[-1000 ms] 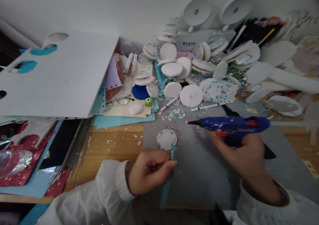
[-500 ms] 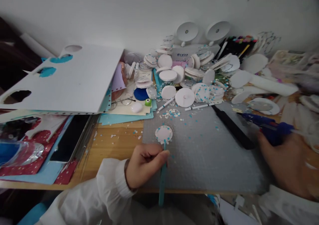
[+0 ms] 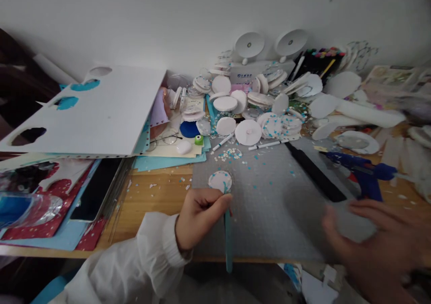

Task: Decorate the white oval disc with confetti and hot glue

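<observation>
My left hand (image 3: 204,216) is closed around slim teal tweezers (image 3: 228,243), their back end pointing toward me past the table edge. The tweezers' tip reaches the near rim of a small white disc (image 3: 219,179) edged with tiny blue and white pieces, which lies on the grey cutting mat (image 3: 269,214). My right hand (image 3: 373,245), smeared by motion, is empty at the lower right with thumb and fingers apart. Just beyond it, a blue glue gun (image 3: 367,171) rests on the table, its nozzle toward the mat.
A black-handled tool (image 3: 314,171) lies along the mat's right side. Loose confetti pieces (image 3: 230,154) are scattered on the mat. Behind are many white discs (image 3: 248,132) and two pens. A white board with holes (image 3: 111,115) and a phone (image 3: 97,189) sit at left.
My right hand has let go of the glue gun and moved left and toward me. The tweezers in my left hand have shifted slightly right, their back end swinging right.
</observation>
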The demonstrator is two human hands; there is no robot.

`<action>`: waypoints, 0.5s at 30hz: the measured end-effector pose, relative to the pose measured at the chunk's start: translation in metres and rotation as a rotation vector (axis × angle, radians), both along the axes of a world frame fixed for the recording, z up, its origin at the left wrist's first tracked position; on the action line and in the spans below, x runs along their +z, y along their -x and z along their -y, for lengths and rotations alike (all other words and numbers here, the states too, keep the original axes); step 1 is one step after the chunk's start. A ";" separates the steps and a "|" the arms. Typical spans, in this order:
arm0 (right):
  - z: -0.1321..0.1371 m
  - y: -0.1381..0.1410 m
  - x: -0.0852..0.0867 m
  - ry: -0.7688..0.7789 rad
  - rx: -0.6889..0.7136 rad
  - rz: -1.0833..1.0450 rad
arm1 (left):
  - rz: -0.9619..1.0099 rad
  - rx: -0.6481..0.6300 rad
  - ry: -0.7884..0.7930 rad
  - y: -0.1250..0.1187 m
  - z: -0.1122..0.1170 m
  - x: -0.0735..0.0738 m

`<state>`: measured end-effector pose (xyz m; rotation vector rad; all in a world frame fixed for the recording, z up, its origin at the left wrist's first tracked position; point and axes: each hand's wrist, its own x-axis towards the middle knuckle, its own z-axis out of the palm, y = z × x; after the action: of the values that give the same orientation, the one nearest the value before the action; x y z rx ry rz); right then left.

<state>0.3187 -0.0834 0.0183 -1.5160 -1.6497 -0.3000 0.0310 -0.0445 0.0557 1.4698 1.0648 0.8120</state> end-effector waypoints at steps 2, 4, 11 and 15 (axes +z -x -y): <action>-0.007 0.036 0.013 -0.015 0.312 0.209 | -0.013 -0.015 0.022 -0.010 -0.003 0.002; -0.018 0.067 0.022 -0.052 0.571 0.302 | -0.023 -0.016 0.038 -0.019 -0.005 0.005; -0.057 0.110 0.031 -0.276 0.837 0.506 | -0.055 0.032 0.000 -0.026 -0.009 0.005; -0.068 0.106 0.026 -0.313 0.865 0.476 | -0.192 0.033 -0.087 -0.018 -0.019 0.003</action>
<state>0.2130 -0.0151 0.0445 -0.4210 -2.3282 -0.4246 0.0490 -0.0258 0.0582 1.6335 1.2122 0.7594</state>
